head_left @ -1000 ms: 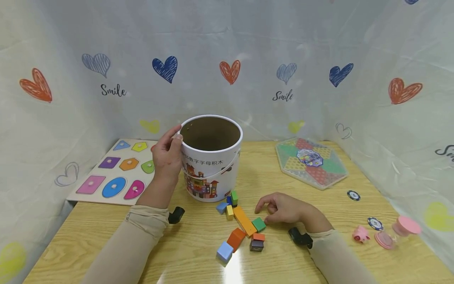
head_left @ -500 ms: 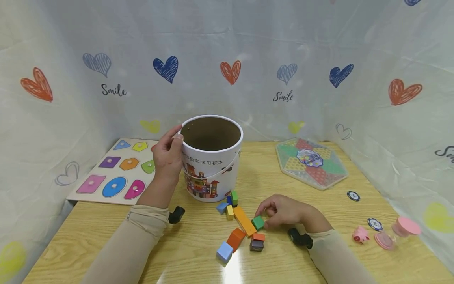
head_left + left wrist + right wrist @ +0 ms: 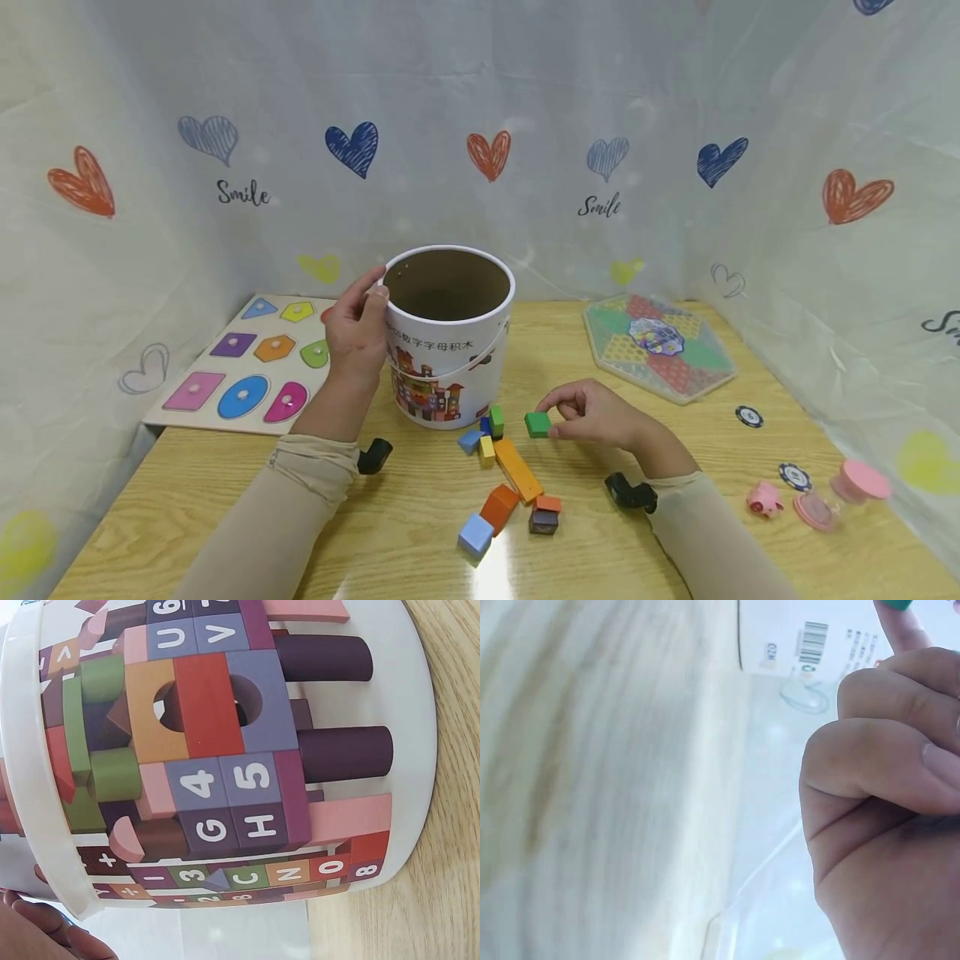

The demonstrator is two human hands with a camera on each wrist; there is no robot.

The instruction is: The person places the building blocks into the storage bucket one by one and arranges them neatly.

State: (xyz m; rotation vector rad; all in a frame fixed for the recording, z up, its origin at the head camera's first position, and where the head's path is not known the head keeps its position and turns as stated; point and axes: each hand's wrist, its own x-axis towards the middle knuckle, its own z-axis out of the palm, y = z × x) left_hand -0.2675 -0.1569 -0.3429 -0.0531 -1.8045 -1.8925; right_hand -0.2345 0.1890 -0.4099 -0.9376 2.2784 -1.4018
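Note:
A white bucket (image 3: 442, 340) with printed block pictures stands upright at the middle of the table. My left hand (image 3: 356, 332) grips its left rim, thumb outside. In the left wrist view the bucket's printed wall (image 3: 225, 712) takes up most of the frame, with my fingers at the lower left. My right hand (image 3: 603, 419) pinches a green block (image 3: 537, 425) between thumb and index finger, right of the bucket's base. Only a sliver of that green block (image 3: 897, 603) shows at the top of the right wrist view, beyond my curled fingers (image 3: 870, 761).
Several blocks lie in front of the bucket, among them a long orange block (image 3: 517, 471), a red block (image 3: 499, 507) and a light blue cube (image 3: 476, 534). A shape puzzle board (image 3: 247, 408) lies left, a hexagonal game board (image 3: 701, 354) right. Poker chips (image 3: 748, 416) and a pink pig (image 3: 765, 499) are farther right.
My right hand has taken hold of the green block and carried it up from beside the orange block, toward the bucket. My left hand stays on the rim.

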